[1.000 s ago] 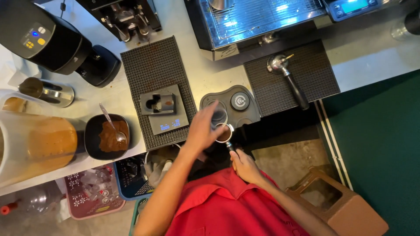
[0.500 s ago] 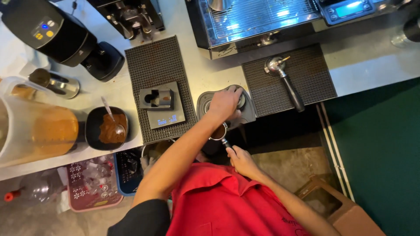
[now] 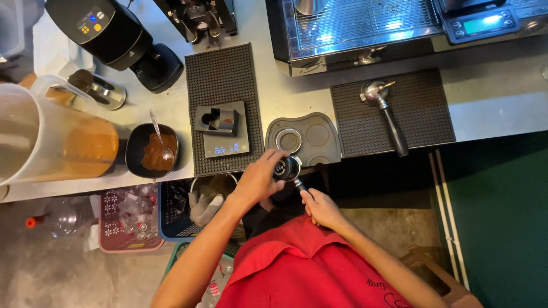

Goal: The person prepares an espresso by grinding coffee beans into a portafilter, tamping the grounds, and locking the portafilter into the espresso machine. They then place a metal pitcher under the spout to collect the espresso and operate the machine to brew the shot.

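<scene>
My left hand (image 3: 258, 180) closes over a round dark tamping tool (image 3: 283, 167) that sits on the basket of a portafilter, just off the counter's front edge. My right hand (image 3: 321, 208) grips that portafilter's black handle (image 3: 299, 184) close to my red shirt. Directly behind the tool lies a grey tamping mat (image 3: 319, 137) with a round ring (image 3: 287, 140) in its left recess. The portafilter's basket is hidden under the tool and my fingers.
A small scale (image 3: 227, 145) carrying a black holder rests on a ribbed mat (image 3: 222, 74). A second portafilter (image 3: 383, 108) lies on the right mat. A bowl of brown powder with spoon (image 3: 151, 151), a pitcher (image 3: 51, 140), a grinder (image 3: 114, 37) and the espresso machine (image 3: 365, 23) stand around.
My left hand went from the portafilter up to the grey mat, then came back down with the round tool onto the basket. My right hand kept its hold on the handle.
</scene>
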